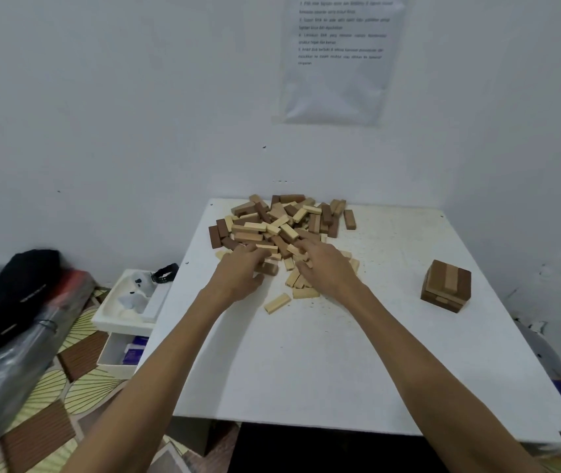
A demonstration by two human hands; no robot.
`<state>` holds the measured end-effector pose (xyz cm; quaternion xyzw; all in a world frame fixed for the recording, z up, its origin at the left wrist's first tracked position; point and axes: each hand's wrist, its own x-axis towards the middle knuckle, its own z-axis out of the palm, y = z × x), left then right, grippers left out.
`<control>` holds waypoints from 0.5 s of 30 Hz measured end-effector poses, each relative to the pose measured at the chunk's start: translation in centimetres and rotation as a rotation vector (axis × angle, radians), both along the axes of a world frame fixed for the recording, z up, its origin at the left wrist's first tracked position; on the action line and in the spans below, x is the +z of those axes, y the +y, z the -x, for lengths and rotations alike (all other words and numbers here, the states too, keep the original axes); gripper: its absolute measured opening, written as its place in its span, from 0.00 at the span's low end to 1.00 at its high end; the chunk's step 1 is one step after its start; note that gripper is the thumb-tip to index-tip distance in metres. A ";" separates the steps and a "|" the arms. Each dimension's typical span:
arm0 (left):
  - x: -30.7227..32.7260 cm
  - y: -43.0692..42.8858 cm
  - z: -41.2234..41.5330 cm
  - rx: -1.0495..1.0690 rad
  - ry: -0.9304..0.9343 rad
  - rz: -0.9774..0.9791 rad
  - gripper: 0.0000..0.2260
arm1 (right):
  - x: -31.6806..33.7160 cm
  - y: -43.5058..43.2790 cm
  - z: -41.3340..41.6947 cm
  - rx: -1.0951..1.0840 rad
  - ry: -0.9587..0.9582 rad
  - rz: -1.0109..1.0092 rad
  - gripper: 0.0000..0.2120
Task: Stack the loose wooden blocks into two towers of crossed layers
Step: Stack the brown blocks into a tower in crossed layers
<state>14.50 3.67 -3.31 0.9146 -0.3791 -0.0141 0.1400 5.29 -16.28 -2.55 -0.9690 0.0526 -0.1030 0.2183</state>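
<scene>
Both hands are reaching into the near edge of the heap of loose wooden blocks (282, 223), which is lying toward 12 o'clock on the white worktop (306, 370). The left hand (238, 271) is curling its fingers round a brown block (269, 268) with the thumb under it, while the right hand (328, 268) is bending its fingers down among pale blocks, and whether they are holding one cannot be told. The started tower (446, 286), a few crossed layers, is standing well apart at 3 o'clock from the hands, so the right hand is sitting nearer to it and any carry is probably heading rightward.
</scene>
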 end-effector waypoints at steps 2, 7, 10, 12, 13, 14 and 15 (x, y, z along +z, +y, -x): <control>-0.2 0.0 -0.3 0.014 -0.018 0.001 0.19 | -0.1 -0.2 0.1 -0.066 -0.091 -0.078 0.20; -1.0 -0.1 -0.6 0.043 -0.054 0.011 0.16 | -0.1 -0.1 -1.1 -0.167 -0.137 -0.188 0.17; -1.0 -0.2 -0.7 0.069 -0.040 0.040 0.21 | -0.5 0.5 -2.5 -0.189 -0.077 -0.196 0.22; -0.9 -0.1 -0.9 0.085 -0.013 0.077 0.22 | -0.8 1.1 -3.2 -0.221 -0.047 -0.161 0.30; -1.0 -0.1 -1.0 0.088 0.000 0.096 0.22 | -1.0 1.4 -3.4 -0.234 -0.059 -0.152 0.33; -1.1 -0.1 -1.1 0.089 0.014 0.113 0.22 | -1.1 1.6 -3.6 -0.245 -0.081 -0.153 0.34; -1.2 -0.1 -1.2 0.091 0.029 0.131 0.23 | -1.4 1.7 -3.8 -0.251 -0.104 -0.158 0.35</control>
